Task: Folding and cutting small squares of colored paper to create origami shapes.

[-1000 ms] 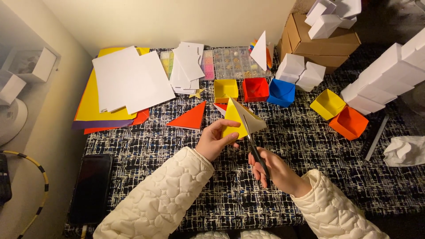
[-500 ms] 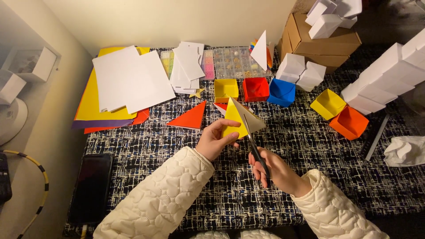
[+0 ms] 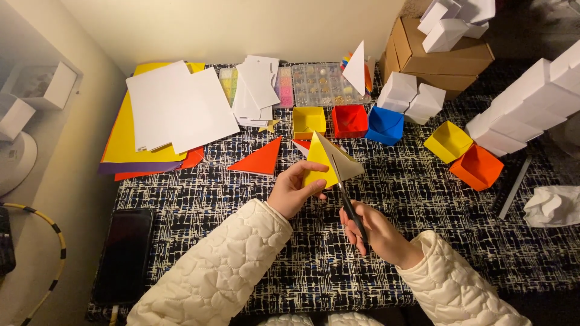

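Note:
My left hand (image 3: 296, 192) holds a folded yellow paper triangle (image 3: 321, 163) above the patterned table. My right hand (image 3: 373, 232) grips dark scissors (image 3: 348, 202), and their blades bite into the paper's right side. A flap of the yellow paper (image 3: 345, 163) hangs to the right of the blades. A red paper triangle (image 3: 261, 159) lies flat just left of my left hand.
White and coloured paper sheets (image 3: 175, 111) are stacked at the far left. Yellow (image 3: 309, 121), red (image 3: 350, 121) and blue (image 3: 385, 125) folded paper boxes stand behind. More boxes (image 3: 465, 154), white boxes (image 3: 411, 99), a cardboard box (image 3: 441, 57), a bead tray (image 3: 320, 84) and a phone (image 3: 124, 253) surround.

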